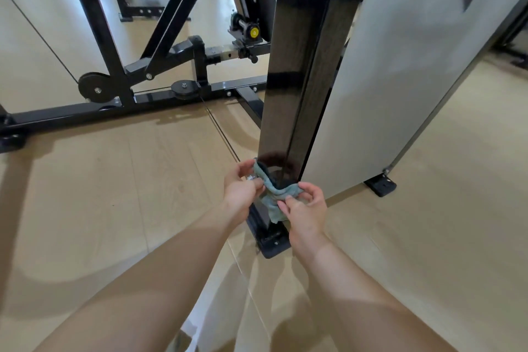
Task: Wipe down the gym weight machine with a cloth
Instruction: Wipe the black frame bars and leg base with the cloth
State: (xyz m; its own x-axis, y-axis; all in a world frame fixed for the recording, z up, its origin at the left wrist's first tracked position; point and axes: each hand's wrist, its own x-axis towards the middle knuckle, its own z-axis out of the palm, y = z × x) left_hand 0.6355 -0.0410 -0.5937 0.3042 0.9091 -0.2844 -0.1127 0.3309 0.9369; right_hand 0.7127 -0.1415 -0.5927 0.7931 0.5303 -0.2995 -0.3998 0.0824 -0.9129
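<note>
Teal cloth looped round base of black upright post; one end pinched by left hand, other by right hand, fingers curled.

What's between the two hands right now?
The cloth, pinched by the left hand and the right hand, draped against the foot of the post. Seen in the head view.

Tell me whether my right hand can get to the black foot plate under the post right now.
Probably yes. The foot plate lies just below the right hand, with nothing between them, though that hand grips the teal cloth.
</note>
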